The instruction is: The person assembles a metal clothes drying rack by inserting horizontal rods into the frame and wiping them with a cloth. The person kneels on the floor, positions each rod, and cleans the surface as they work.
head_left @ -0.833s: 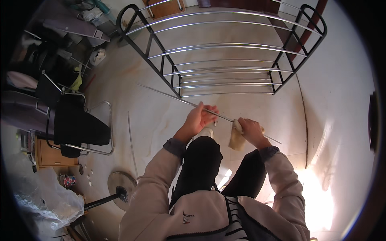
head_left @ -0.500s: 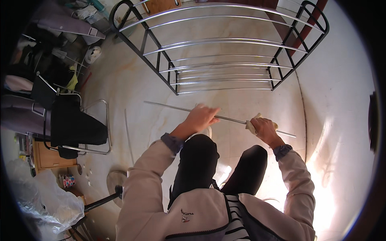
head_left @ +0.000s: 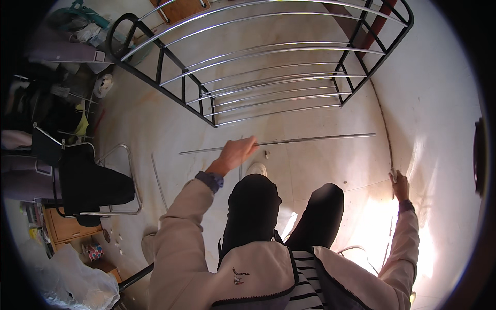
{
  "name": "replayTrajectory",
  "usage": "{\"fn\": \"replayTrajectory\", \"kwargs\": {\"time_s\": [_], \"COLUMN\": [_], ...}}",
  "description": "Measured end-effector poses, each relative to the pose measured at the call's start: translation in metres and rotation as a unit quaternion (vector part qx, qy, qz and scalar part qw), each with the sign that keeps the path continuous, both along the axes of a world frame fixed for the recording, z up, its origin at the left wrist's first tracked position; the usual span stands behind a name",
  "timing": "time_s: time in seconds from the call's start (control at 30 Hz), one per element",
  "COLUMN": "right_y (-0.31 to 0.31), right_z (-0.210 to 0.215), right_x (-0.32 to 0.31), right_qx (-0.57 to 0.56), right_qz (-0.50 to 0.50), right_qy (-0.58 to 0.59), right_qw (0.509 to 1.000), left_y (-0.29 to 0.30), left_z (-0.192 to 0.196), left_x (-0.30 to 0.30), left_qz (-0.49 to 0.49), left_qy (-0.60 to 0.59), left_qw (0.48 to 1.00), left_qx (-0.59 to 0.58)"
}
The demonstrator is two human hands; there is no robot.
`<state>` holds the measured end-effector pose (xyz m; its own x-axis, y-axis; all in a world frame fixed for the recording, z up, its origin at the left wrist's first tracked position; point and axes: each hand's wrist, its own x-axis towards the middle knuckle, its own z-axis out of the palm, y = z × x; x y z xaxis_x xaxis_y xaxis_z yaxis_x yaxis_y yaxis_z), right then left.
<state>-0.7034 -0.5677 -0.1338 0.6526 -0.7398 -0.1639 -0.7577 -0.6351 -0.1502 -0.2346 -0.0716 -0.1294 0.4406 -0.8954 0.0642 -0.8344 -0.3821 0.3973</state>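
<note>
My left hand [head_left: 238, 153] is closed around a thin metal rod [head_left: 315, 138], which stretches nearly level across the space in front of my knees. Out to the right, beside the wall, my right hand [head_left: 400, 187] is apart from the rod. A pale cloth [head_left: 394, 174] shows at its fingertips, mostly hidden by the fingers. Beyond the rod stands a rack with a black frame [head_left: 145, 76] and several shiny metal bars.
Another thin rod [head_left: 159, 181] lies on the floor at left, and a small object [head_left: 266, 154] lies under the held rod. A black chair [head_left: 95, 173], a wooden cabinet [head_left: 70, 222] and a clear plastic bag [head_left: 77, 281] are on the left. A pale wall [head_left: 434, 113] bounds the right.
My right hand has left the rod with the cloth and swung out right toward the wall. The rod's right end has risen in view. My left hand has shifted slightly left.
</note>
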Motion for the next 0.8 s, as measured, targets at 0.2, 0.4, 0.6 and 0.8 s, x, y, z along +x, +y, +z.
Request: {"fn": "replayTrajectory", "kwargs": {"time_s": [0.2, 0.4, 0.6, 0.8], "right_y": [0.091, 0.140, 0.150, 0.154], "right_z": [-0.036, -0.043, -0.043, -0.049], "right_x": [0.018, 0.014, -0.003, -0.009], "right_qx": [0.149, 0.228, 0.224, 0.239], "right_qz": [0.055, 0.012, -0.070, -0.072], "right_qy": [-0.100, -0.184, -0.149, -0.161], "right_qw": [0.982, 0.956, 0.961, 0.955], "left_y": [-0.075, -0.102, -0.098, -0.091], "left_z": [-0.027, -0.042, -0.070, -0.097], "left_x": [0.011, 0.027, 0.023, 0.022], "left_qz": [-0.040, -0.061, -0.077, -0.062], "left_qy": [-0.032, -0.080, -0.031, -0.011], "left_qw": [0.990, 0.982, 0.987, 0.990], "left_qx": [-0.129, -0.162, -0.135, -0.128]}}
